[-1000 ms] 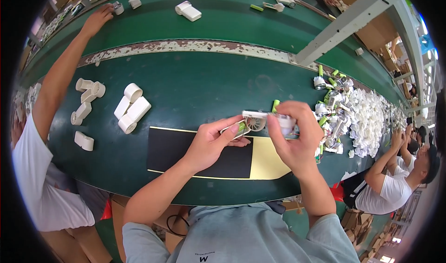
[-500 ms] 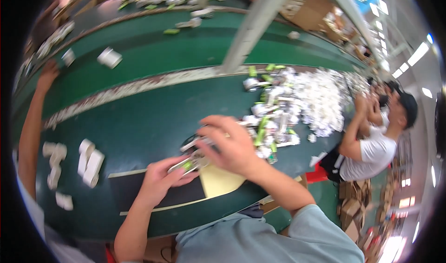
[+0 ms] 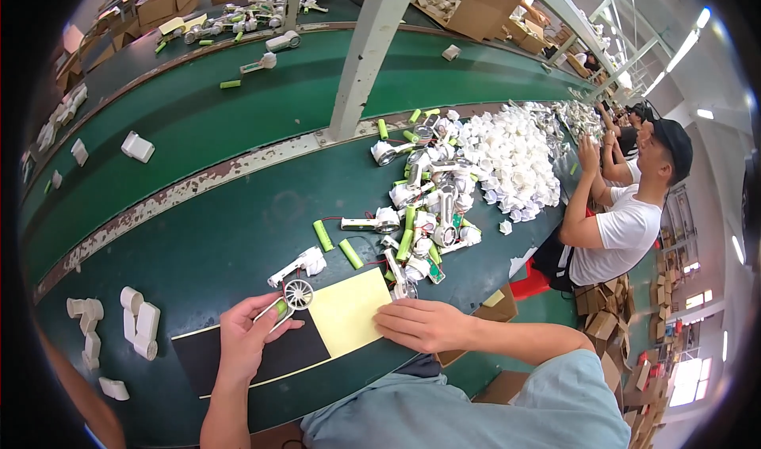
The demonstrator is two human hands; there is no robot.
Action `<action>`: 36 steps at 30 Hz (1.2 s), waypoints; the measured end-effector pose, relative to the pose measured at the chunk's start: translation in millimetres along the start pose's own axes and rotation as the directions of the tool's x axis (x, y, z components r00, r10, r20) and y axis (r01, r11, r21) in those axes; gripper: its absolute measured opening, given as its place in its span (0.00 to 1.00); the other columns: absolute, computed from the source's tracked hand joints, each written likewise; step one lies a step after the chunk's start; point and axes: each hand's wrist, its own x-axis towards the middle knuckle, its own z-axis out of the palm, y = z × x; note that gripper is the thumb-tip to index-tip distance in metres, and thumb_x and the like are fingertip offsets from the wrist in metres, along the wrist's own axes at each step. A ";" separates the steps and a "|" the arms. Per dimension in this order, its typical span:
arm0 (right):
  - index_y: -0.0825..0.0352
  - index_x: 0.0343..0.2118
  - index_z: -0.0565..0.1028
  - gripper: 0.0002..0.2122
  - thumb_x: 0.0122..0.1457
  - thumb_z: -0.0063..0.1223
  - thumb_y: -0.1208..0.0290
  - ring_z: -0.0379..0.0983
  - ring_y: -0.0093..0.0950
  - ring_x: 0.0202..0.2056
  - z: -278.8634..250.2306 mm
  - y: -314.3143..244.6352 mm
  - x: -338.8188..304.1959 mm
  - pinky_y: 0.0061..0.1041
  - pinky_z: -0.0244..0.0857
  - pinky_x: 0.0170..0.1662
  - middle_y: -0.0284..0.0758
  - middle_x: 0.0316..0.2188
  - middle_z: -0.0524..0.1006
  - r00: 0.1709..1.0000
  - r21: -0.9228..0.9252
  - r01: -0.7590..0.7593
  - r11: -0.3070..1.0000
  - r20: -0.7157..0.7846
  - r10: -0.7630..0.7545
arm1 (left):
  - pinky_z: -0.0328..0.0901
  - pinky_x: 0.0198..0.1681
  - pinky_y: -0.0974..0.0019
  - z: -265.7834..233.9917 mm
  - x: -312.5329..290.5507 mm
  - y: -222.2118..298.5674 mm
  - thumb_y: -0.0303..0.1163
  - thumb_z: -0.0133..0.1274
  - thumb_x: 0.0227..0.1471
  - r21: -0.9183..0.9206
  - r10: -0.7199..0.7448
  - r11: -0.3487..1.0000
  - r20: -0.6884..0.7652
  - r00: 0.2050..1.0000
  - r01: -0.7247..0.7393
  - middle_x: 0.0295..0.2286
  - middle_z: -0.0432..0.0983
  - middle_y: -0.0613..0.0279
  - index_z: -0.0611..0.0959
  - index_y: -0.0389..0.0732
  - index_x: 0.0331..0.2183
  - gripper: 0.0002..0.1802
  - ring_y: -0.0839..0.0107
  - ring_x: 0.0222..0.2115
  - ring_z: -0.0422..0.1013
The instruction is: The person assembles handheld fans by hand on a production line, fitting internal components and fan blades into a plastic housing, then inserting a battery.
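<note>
My left hand [image 3: 244, 328] is closed around an open handheld fan housing [image 3: 273, 313] with a green battery inside. A round, spoked fan wheel [image 3: 299, 294] sits at the housing's upper end. Just beyond it, a white fan part [image 3: 298, 267] with a crumpled-looking white head rests on the table, red wire beside it. My right hand [image 3: 424, 324] lies on the right edge of the yellow sheet [image 3: 349, 310], fingers extended and close together; nothing shows in them. Beyond it spreads a pile of fan assemblies [image 3: 432, 195] with green batteries [image 3: 349, 253] and red wires.
Several white housing shells [image 3: 141, 324] stand at the left on the green table. A black mat [image 3: 285, 352] lies beneath my left hand. White pieces [image 3: 515, 156] are heaped at the far right, near a person in a white shirt [image 3: 618, 219]. A metal post [image 3: 369, 61] rises beside the conveyor [image 3: 230, 112].
My right hand has left the fan in my left hand and come down onto the yellow sheet. The view has shifted. At the left, another person's arm has drawn back from the conveyor.
</note>
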 end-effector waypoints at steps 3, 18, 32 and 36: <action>0.72 0.45 0.79 0.17 0.52 0.56 0.73 0.75 0.34 0.53 -0.1 -0.8 -10.7 0.30 0.71 0.58 0.40 0.50 0.78 1.000 -0.024 0.020 1.000 -0.006 -0.020 | 0.81 0.44 0.65 1.7 -0.6 -1.5 0.22 0.52 0.64 0.016 0.009 1.000 -0.028 1.000 -0.008 0.45 0.81 0.46 0.79 0.25 0.51 0.16 0.54 0.40 0.83; 0.67 0.45 0.81 0.15 0.55 0.54 0.74 0.77 0.30 0.49 5.6 11.8 -15.4 0.29 0.70 0.53 0.36 0.47 0.80 0.996 -0.151 0.043 0.988 -0.067 -0.053 | 0.80 0.45 0.64 0.5 0.4 -4.6 0.22 0.52 0.65 0.055 0.028 0.998 0.023 0.999 -0.029 0.44 0.81 0.46 0.79 0.25 0.51 0.15 0.56 0.40 0.83; 0.69 0.43 0.78 0.08 0.62 0.57 0.84 0.78 0.37 0.40 -52.2 17.0 20.0 0.34 0.73 0.42 0.39 0.38 0.78 0.821 0.631 -0.372 0.680 -0.118 0.558 | 0.80 0.47 0.65 0.4 0.5 -2.7 0.21 0.51 0.65 0.057 0.022 0.998 0.027 0.999 -0.023 0.45 0.81 0.46 0.79 0.26 0.52 0.16 0.55 0.42 0.82; 0.66 0.45 0.79 0.12 0.58 0.58 0.80 0.76 0.37 0.41 5.0 -22.5 64.9 0.34 0.73 0.44 0.38 0.39 0.76 0.890 0.549 -0.441 0.710 0.170 0.422 | 0.80 0.47 0.64 -1.9 0.7 -2.6 0.22 0.51 0.65 0.031 0.017 0.999 0.024 1.000 -0.018 0.45 0.81 0.46 0.78 0.26 0.52 0.16 0.54 0.42 0.82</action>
